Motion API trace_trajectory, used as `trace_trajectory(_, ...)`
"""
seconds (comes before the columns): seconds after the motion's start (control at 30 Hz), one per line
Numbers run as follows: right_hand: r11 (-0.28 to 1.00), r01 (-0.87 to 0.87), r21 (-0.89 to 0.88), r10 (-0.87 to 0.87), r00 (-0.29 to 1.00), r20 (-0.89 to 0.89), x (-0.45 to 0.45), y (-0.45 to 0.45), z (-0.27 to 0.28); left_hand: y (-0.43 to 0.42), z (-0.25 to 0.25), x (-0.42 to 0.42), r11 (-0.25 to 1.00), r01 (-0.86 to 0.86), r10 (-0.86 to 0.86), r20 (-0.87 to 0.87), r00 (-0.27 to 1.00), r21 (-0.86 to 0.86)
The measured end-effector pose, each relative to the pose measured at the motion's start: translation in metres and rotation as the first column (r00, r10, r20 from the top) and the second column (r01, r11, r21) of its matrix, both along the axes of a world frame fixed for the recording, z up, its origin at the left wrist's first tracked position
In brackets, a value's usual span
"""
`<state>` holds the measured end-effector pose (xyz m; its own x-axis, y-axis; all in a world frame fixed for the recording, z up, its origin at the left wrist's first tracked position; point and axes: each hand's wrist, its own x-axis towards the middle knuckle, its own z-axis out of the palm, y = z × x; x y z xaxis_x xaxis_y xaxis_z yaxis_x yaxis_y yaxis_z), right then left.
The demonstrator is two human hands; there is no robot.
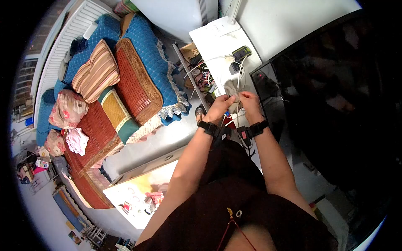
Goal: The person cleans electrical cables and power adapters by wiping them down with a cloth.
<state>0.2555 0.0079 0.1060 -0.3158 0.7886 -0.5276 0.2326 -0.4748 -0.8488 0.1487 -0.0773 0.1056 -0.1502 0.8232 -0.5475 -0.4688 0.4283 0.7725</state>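
Observation:
A small grey-beige cloth [231, 88], possibly a pouch, is bunched up between my two hands over the white cabinet top. My left hand [221, 108] is closed on its near left edge, thumb on top. With fingertips pinched together, my right hand [251, 103] grips the cloth's right side. A white cable [241, 73] runs down past the cloth near the right fingers; I cannot tell whether they touch it. Just beyond lie a black-and-green device [241, 53] and a small black adapter [235, 67].
An open drawer [202, 79] full of tangled cables is left of my hands. A large dark television [335, 96] stands close on the right. Further left is a sofa with red mats [136, 79] and a striped pillow [97, 71]. Another open drawer [134, 201] sits lower left.

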Motion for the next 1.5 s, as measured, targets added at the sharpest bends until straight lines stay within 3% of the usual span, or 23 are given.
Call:
trace_trajectory(0.03,0.999,0.040,-0.015,-0.040,0.999,-0.011,-0.002,0.001,0.001,0.002,-0.003,0.002,1.000,0.003,-0.003,-0.002,1.000,0.000)
trace_trajectory(0.1,0.996,0.087,-0.024,-0.088,0.992,-0.085,-0.003,0.004,-0.008,0.003,-0.008,0.005,0.996,-0.081,0.087,0.280,0.956,-0.031)
trace_trajectory(0.17,0.999,-0.033,-0.008,0.032,0.997,-0.066,-0.002,0.011,-0.021,0.002,-0.015,0.008,0.996,-0.054,0.074,0.308,0.949,-0.073)
trace_trajectory(0.23,0.998,-0.011,-0.055,0.008,0.998,-0.059,-0.005,0.014,-0.014,0.002,0.006,0.015,0.982,-0.172,0.189,0.350,0.918,-0.079)
trace_trajectory(0.3,0.985,0.082,-0.153,-0.096,0.991,-0.090,-0.008,0.017,-0.009,-0.002,0.011,0.024,0.966,-0.256,0.246,0.342,0.907,-0.015)
trace_trajectory(0.4,0.952,0.196,-0.236,-0.217,0.974,-0.067,-0.005,0.037,-0.006,-0.021,0.029,0.028,0.994,-0.055,0.067,0.135,0.989,-0.089)
trace_trajectory(0.43,0.952,0.193,-0.239,-0.214,0.974,-0.067,-0.007,0.040,-0.002,-0.032,0.022,0.033,0.992,-0.014,0.011,-0.025,1.000,-0.125)
trace_trajectory(0.53,0.978,0.118,-0.171,-0.108,0.992,0.066,-0.007,0.040,-0.009,-0.058,0.023,0.032,0.994,-0.020,0.020,0.005,1.000,-0.107)
trace_trajectory(0.6,0.977,0.151,-0.148,-0.147,0.988,0.035,-0.007,0.043,-0.028,-0.066,0.040,0.025,0.974,0.069,-0.092,-0.101,0.991,-0.217)
trace_trajectory(0.63,0.971,0.198,-0.136,-0.200,0.980,0.005,-0.006,0.045,-0.032,-0.074,0.032,0.025,0.973,0.062,-0.088,-0.106,0.991,-0.223)
trace_trajectory(0.67,0.982,0.083,-0.168,-0.079,0.996,0.033,0.003,0.058,-0.032,-0.086,0.017,0.027,0.977,0.022,-0.046,-0.108,0.993,-0.214)
trace_trajectory(0.7,0.973,-0.001,-0.229,-0.026,0.993,-0.115,0.005,0.064,-0.014,-0.094,0.009,0.028,0.979,-0.017,-0.005,-0.105,0.994,-0.203)
trace_trajectory(0.77,0.975,-0.002,-0.224,-0.014,0.997,-0.070,-0.006,0.060,0.008,-0.087,0.010,0.019,0.965,-0.164,0.177,0.045,0.983,-0.204)
trace_trajectory(0.83,0.976,-0.065,-0.207,0.059,0.998,-0.034,-0.009,0.051,0.016,-0.070,-0.009,0.008,0.963,-0.183,0.190,0.017,0.982,-0.196)
trace_trajectory(0.87,0.971,-0.124,-0.205,0.126,0.992,-0.002,-0.010,0.047,0.019,-0.059,-0.018,-0.001,0.985,-0.130,0.142,0.112,0.983,-0.113)
trace_trajectory(0.9,0.971,-0.124,-0.204,0.126,0.992,0.000,-0.010,0.045,0.018,-0.048,-0.020,-0.005,0.980,-0.188,0.195,0.136,0.971,-0.063)
trace_trajectory(1.0,0.960,-0.222,-0.170,0.218,0.975,-0.039,-0.011,0.038,0.011,-0.016,0.003,-0.019,0.973,-0.198,0.215,0.160,0.963,-0.118)
trace_trajectory(1.1,0.966,-0.203,-0.157,0.200,0.979,-0.036,-0.016,0.035,0.009,0.004,-0.005,-0.024,0.994,-0.093,0.101,0.176,0.979,-0.054)
trace_trajectory(1.17,0.976,-0.180,-0.123,0.179,0.984,-0.019,-0.017,0.035,0.012,0.014,0.002,-0.020,0.992,-0.115,0.100,0.236,0.967,0.051)
trace_trajectory(1.33,0.993,-0.113,-0.032,0.110,0.991,-0.077,-0.020,0.037,-0.009,0.023,0.000,-0.003,0.977,-0.197,0.155,0.356,0.921,0.085)
trace_trajectory(1.37,0.995,-0.096,0.010,0.097,0.994,-0.058,-0.020,0.037,-0.012,0.023,-0.003,0.000,0.977,-0.195,0.154,0.356,0.922,0.083)
trace_trajectory(1.43,0.996,-0.083,-0.020,0.083,0.996,-0.036,-0.020,0.039,-0.005,0.021,0.001,0.006,0.989,-0.095,0.081,0.122,0.989,0.115)
trace_trajectory(1.5,0.992,-0.098,-0.082,0.099,0.995,0.009,-0.019,0.042,-0.001,0.011,0.010,0.012,0.980,-0.153,0.133,0.153,0.979,0.128)
